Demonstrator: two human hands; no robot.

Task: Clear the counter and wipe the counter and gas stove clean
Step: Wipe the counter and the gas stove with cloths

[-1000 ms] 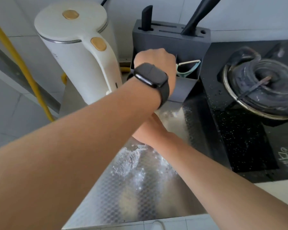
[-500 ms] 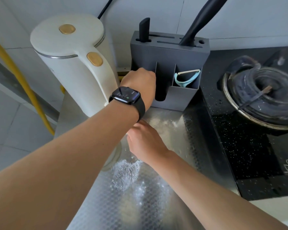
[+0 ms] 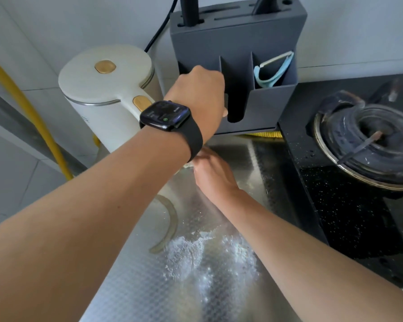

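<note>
My left hand (image 3: 196, 101), with a black watch on the wrist, is closed on the front left compartment of the grey knife block (image 3: 265, 108). The block's base is raised off the counter, and a yellow hose shows beneath it. My right hand (image 3: 214, 175) lies low on the steel counter (image 3: 219, 303) in front of the block. Its fingers are hidden under my left wrist. White powder (image 3: 196, 259) is spread over the counter nearer to me. The black gas stove (image 3: 349, 217) with its burner (image 3: 368, 145) is on the right.
A white kettle (image 3: 102, 112) stands at the back left, close to my left forearm. A tan ring-shaped arc (image 3: 170, 224) lies on the counter beside the powder. A blue peeler (image 3: 272, 70) and black knife handles (image 3: 190, 10) sit in the block. A yellow pipe (image 3: 33, 117) runs along the left wall.
My left hand has dropped from the block's top to its front left compartment and gripped it, and the block's base has come up. My right hand has slid toward the block.
</note>
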